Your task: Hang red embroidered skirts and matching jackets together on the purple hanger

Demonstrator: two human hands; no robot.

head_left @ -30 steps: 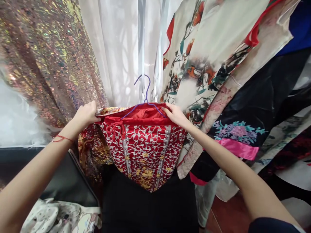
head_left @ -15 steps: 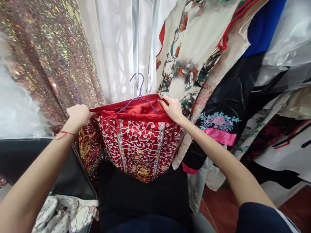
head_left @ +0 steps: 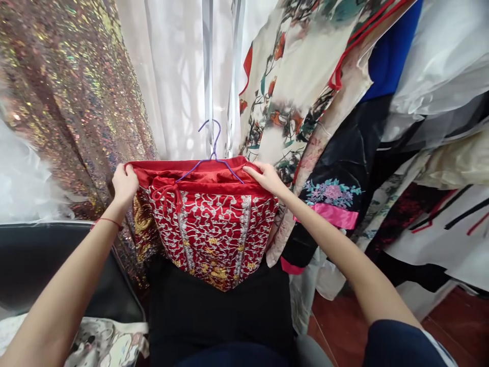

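A red skirt (head_left: pixel 214 229) with silver and gold embroidery lies spread over my lap, its waistband toward the top. My left hand (head_left: pixel 126 184) grips the waistband's left end, fingers closed on the fabric. At the right end, my right hand (head_left: pixel 265 178) pinches the same band between thumb and fingers. A purple wire hanger (head_left: pixel 214 153) sits inside the waist opening, its hook pointing up and its lower part hidden by the cloth. Red ties (head_left: pixel 166 192) are knotted at the front left of the band.
A sequined cloth (head_left: pixel 80 86) hangs at the left above a black chair (head_left: pixel 57 265). Patterned fabric (head_left: pixel 110 344) lies at the lower left. To the right hang a floral garment (head_left: pixel 282 97), a black embroidered one (head_left: pixel 344 153) and several others. White curtains (head_left: pixel 175 76) fall behind.
My left hand has shifted its hold on the waistband and turned more upright. The back of the band is now straighter and more level. The view has moved slightly.
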